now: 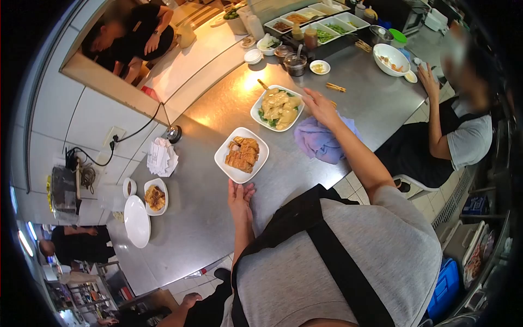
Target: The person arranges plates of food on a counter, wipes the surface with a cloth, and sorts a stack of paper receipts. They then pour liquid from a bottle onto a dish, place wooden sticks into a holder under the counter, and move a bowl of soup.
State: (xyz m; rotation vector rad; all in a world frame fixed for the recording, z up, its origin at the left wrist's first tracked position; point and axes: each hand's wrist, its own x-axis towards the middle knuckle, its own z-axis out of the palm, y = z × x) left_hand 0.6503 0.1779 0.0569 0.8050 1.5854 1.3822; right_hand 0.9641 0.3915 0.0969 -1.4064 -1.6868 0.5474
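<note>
My left hand [240, 200] is at the near rim of a square white dish [222, 158], its fingertips against the edge and its other fingers curled. Sliced, golden-brown fried food [243, 155] lies in that dish. Up and to the right, a second square white dish [277, 128] holds pieces under a pale tan sauce [280, 106] with green leaves below. My right hand [320, 106] reaches to the right rim of this second dish, fingers stretched out. A crumpled lilac cloth [321, 141] lies on the table under my right forearm.
The steel table [190, 234] bears an oval white plate [137, 220], a small dish of browned food [156, 198], paper slips [162, 157] and a bell [173, 134]. Topping trays [332, 27] line the back. A person [463, 120] sits at right beside a white bowl [389, 60].
</note>
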